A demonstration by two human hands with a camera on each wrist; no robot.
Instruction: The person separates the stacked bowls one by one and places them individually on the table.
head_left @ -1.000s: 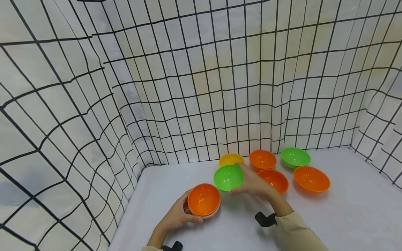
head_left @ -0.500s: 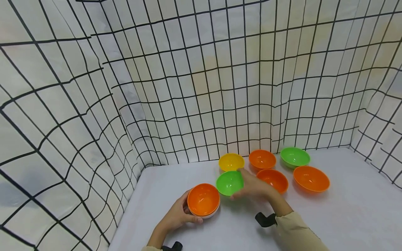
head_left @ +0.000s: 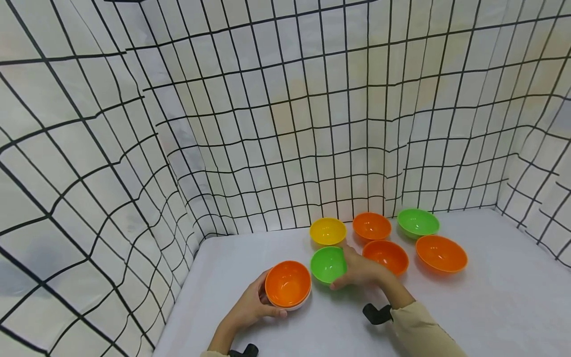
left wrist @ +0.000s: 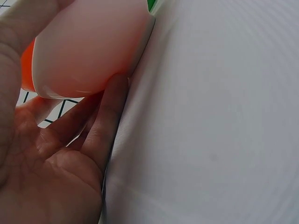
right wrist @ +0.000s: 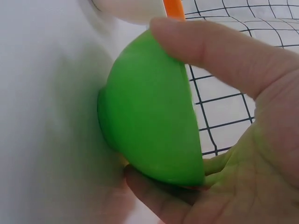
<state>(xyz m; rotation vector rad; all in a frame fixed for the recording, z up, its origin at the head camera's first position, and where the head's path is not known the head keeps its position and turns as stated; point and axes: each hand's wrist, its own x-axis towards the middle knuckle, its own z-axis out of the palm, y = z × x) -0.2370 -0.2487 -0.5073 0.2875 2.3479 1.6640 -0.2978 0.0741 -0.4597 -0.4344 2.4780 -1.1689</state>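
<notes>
My left hand grips a small stack on the table: an orange bowl nested in a white bowl. In the left wrist view the fingers lie along the white bowl's outer wall, close to the cloth. Just right of this stack, my right hand holds a green bowl with its mouth up. The right wrist view has the thumb at the rim of the green bowl and fingers on the opposite side, its foot close over the white surface.
Behind the green bowl is a yellow bowl. Further right stand an orange bowl at the back, another orange bowl near my right hand, a second green bowl and a wide orange bowl. A black-gridded white wall rises behind.
My right hand has brought the green bowl toward me and slightly right, away from overlapping the yellow bowl. The left hand and its stack stay in place.
</notes>
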